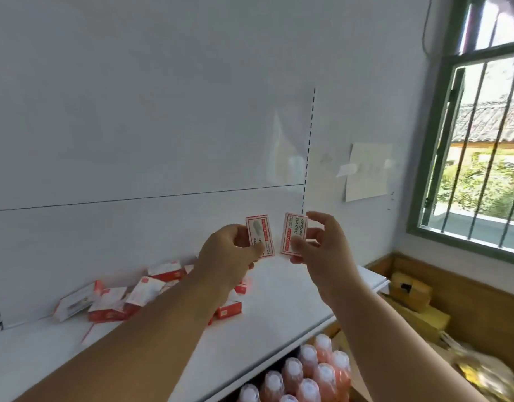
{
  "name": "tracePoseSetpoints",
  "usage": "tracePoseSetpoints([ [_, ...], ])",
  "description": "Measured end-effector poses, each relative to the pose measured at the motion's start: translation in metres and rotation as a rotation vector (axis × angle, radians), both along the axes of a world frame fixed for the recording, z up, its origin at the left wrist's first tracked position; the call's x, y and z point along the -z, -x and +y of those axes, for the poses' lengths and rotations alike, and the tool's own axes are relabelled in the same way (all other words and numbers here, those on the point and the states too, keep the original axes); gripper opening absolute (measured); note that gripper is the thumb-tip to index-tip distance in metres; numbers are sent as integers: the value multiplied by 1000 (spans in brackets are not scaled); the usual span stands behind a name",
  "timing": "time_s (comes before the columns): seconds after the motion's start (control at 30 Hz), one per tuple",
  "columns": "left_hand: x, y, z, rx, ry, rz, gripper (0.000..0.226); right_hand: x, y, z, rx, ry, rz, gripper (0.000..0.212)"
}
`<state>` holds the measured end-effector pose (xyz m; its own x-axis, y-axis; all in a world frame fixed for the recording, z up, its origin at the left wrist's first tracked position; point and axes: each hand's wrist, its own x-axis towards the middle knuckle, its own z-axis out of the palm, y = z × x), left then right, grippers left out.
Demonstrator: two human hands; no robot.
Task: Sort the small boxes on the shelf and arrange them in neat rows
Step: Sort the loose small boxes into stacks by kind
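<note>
My left hand (226,256) pinches a small red-and-white box (260,236), held upright above the white shelf (279,311). Beside it, my right hand (322,245) pinches a second box of the same kind (293,237), its white face toward me. The two boxes stand side by side in the air with a narrow gap between them. On the shelf behind my left forearm lies a loose heap of several more red-and-white boxes (110,303), tipped at different angles; my arm hides some of them.
Below the shelf stand several orange bottles with white caps (308,369). Cardboard boxes (415,303) sit against a wooden panel at the right. A barred green window (482,140) is on the right wall, and a sheet of paper (366,172) hangs on the wall.
</note>
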<state>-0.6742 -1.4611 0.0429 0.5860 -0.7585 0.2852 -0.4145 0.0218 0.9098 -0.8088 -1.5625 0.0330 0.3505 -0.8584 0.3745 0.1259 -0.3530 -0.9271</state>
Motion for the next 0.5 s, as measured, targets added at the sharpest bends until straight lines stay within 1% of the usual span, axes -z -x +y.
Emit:
tracePoseSetpoints([
  [0.07,2,36,-32,37,3,-33,52,3,38,-32,33,-16,14,42],
  [0.1,3,49,-46,46,-1,-54,57,4,53,-45,33,-19,30,43],
  [0.2,10,90,-88,39,-22,-86,51,5,93,-86,4,-26,88,46],
  [0.3,20,119,-128,25,-71,-61,49,9,118,-128,-39,-41,150,45],
  [0.4,32,126,-155,-19,-158,-17,50,14,120,-164,-80,-68,220,40],
  [0.5,44,114,-175,-90,-264,0,47,21,102,-193,-106,-100,328,34],
])
